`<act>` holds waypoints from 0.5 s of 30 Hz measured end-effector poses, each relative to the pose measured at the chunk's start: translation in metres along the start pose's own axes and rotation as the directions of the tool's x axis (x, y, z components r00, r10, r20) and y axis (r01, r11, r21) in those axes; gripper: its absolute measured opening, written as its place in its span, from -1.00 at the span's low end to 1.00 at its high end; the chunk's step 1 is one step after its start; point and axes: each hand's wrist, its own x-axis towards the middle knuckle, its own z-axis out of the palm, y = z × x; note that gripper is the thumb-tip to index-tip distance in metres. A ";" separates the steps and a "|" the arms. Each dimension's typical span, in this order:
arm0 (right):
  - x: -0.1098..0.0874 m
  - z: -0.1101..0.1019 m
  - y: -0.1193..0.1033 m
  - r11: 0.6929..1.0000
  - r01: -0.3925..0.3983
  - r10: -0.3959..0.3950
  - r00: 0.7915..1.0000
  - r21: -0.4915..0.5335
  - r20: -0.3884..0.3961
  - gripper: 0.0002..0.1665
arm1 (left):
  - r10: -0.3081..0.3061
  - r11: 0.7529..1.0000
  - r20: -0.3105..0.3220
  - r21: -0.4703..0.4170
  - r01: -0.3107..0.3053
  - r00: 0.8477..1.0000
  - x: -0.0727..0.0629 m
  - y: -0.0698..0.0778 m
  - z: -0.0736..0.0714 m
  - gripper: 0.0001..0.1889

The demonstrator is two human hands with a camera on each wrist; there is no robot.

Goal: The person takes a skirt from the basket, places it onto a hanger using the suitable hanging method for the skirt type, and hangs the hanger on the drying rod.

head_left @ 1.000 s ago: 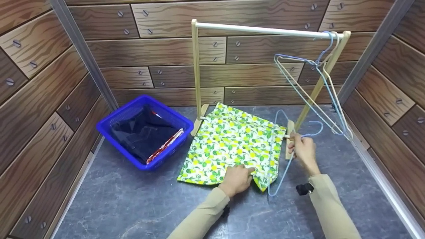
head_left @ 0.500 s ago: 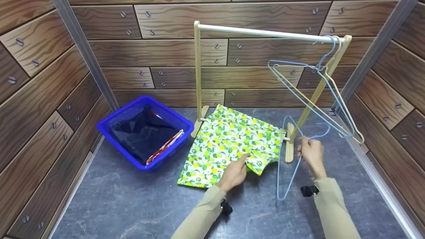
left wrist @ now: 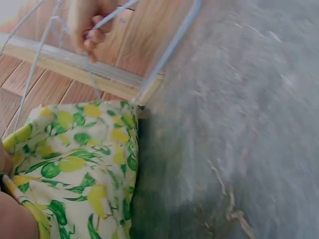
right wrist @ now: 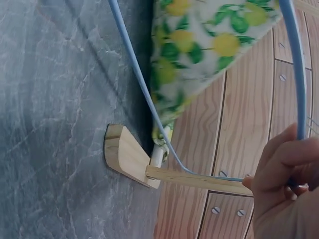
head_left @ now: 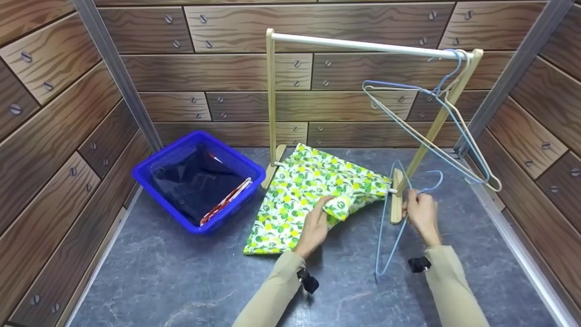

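A white cloth [head_left: 290, 200] printed with lemons and green leaves lies over the rack's low bar and onto the floor. My left hand [head_left: 314, 229] grips its near edge, where a corner is lifted and folded back. In the left wrist view a bit of that hand shows at the left border, against the cloth's yellow hem [left wrist: 37, 219]. With my right hand [head_left: 422, 214] I hold a light blue clothes hanger [right wrist: 299, 64] by its wire, beside the right foot of the rack. The hanger is tilted, with its hook pointing right and its long side hanging down near the cloth.
A wooden rack with a white top rail [head_left: 354, 44] stands behind the cloth. A blue hanger [head_left: 390, 84] and a cream hanger [head_left: 494, 179] hang at its right end. Left of it stands a blue basket [head_left: 159, 197] with dark cloth and a red-and-white item. Wood-patterned walls enclose the area.
My left hand has drawn the cloth's near right corner up and back, baring floor beneath. My right hand has shifted slightly right with the hanger, away from the cloth.
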 end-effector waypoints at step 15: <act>0.004 0.007 -0.010 0.994 0.047 -0.046 0.999 -0.094 0.011 -0.50 | -0.044 0.983 -0.350 -0.182 -0.022 0.936 0.013 0.006 -0.014 -0.41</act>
